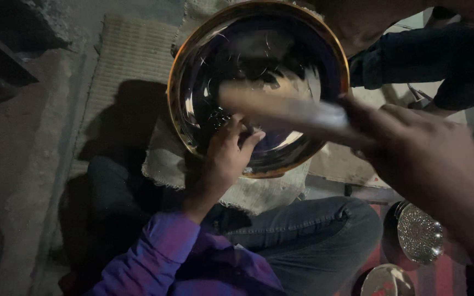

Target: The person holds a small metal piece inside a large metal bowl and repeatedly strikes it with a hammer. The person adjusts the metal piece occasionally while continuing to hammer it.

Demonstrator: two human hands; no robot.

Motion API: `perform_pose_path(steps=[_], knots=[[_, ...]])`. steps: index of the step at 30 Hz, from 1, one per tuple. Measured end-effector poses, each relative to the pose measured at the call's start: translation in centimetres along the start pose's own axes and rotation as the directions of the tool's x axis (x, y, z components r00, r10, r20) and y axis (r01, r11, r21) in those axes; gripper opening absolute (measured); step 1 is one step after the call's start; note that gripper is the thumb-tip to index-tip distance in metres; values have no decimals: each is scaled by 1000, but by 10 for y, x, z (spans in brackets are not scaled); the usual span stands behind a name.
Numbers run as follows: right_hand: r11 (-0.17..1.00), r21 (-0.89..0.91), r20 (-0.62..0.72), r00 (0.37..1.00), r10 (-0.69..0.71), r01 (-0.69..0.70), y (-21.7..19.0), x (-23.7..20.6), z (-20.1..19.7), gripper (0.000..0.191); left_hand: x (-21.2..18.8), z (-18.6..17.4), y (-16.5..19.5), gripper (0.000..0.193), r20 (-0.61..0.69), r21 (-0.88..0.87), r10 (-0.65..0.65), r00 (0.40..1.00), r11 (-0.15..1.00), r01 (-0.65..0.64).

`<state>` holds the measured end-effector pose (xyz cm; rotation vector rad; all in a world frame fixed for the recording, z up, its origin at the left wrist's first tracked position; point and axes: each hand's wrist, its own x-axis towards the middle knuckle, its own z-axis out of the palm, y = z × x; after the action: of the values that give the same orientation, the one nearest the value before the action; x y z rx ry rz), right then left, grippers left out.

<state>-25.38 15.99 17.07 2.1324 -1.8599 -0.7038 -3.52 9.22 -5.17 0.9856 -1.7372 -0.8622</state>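
Two hands are working on a large shiny brass bowl (259, 87) resting tilted on burlap cloth (259, 192) over the floor. Left hand (227, 156) is gripping the bowl's lower rim; right hand (429, 164) is clamped on a blurred pale stick (286, 109) lying across the bowl's inside.

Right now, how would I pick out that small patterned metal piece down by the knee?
Start at the big shiny bowl on the burlap cloth, then drop to the bottom right, past the jeans-clad knee. The textured dish lies on red fabric; unlike the plain pale disc below, its surface is densely dotted.
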Motion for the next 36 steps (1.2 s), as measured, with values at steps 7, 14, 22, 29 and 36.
perform_pose_path(steps=[7, 14, 22, 29, 36], knots=[[994, 106, -12, 1000, 16, -15, -2, -5, 9, 59, 9, -7, -5, 42, 135, -90, 93, 986, 993, -82], [949, 253, 36, 982, 187, -190, -1, -37, 54, 61, 36, -5, -7, 31, 378, -102, 262, 888, 965, -241], [637, 742, -89, 911, 403, -209, -38, -76, 139, 63, 67, -9, 11, 40, 691, -49, 200, 694, 972, -231], [309, 931, -45, 781, 623, -193, -97, -100, 203, 66, 88, -24, 40, 50, 852, 98, 87, 515, 942, -321], [253, 908, 60, 701, 710, -334, -145, -102, 226, 73, 99, -19, 49, 54, 910, 33, 157, 383, 896, -444]])
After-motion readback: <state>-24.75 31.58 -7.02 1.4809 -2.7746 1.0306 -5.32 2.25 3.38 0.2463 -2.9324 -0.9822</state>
